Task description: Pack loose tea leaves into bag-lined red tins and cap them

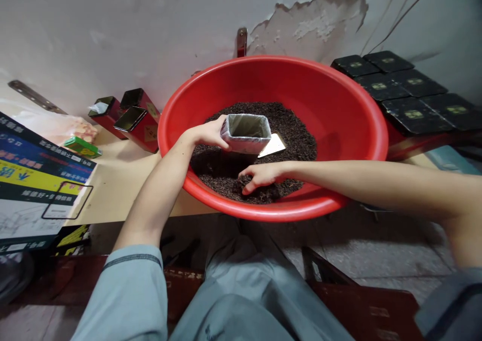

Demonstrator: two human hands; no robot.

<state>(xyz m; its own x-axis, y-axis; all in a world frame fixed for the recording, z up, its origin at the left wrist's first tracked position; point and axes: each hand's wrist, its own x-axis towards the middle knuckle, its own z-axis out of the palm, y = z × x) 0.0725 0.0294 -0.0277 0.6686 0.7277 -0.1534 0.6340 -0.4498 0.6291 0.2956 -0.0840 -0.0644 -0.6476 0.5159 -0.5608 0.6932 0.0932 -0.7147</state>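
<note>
A wide red plastic basin (350,115) holds a bed of dark, dry loose tea leaves (297,135). My left hand (213,132) grips the left side of a rectangular tin (246,140) lined with a silvery bag, its mouth open upward above the leaves. The tin's lower part is in shadow. Down in the leaves near the basin's front, my right hand (262,176) has its fingers curled round some leaves; the fingertips are partly buried. A flat, shiny pale piece (274,145) rests on the leaves just right of the tin.
Several lidless red tins (141,125) stand left of the basin on the pale tabletop (116,180). Black-lidded tins (414,87) are grouped at right. A printed carton (33,185), a small green box (83,146) and a plastic bag (56,120) are at far left. A wall is behind.
</note>
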